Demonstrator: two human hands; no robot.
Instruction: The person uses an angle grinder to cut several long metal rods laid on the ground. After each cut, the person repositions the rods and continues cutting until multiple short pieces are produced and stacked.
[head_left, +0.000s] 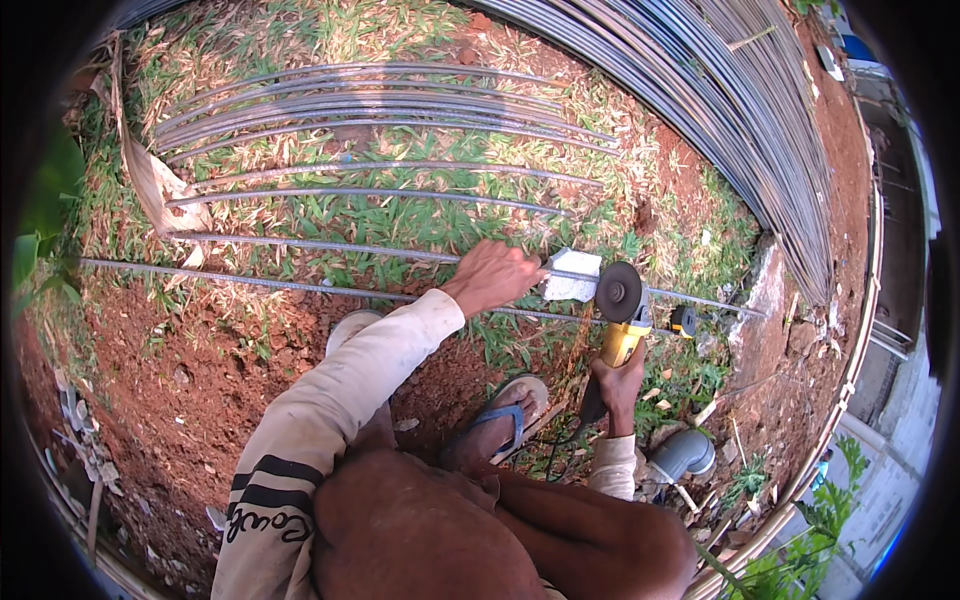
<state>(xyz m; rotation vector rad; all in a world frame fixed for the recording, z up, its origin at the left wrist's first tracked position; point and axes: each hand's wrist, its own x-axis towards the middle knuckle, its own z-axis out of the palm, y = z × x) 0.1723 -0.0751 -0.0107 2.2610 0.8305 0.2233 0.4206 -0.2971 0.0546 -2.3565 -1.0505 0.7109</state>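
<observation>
My left hand is closed around a long steel reinforcing bar, which lies across a white block just right of my fingers. In my right hand is a yellow angle grinder, gripped by its body with the cord trailing below. Its dark cutting disc stands at the bar, right beside the block. Orange sparks stream down from there toward my foot. The disc hides the exact contact point. A second bar runs nearer to me, passing beneath my left forearm.
Several cut bars lie on the grass beyond. A large bundle of long rods curves along the far right. A black and yellow tape measure sits right of the grinder. My sandalled foot and a grey pipe elbow are close by.
</observation>
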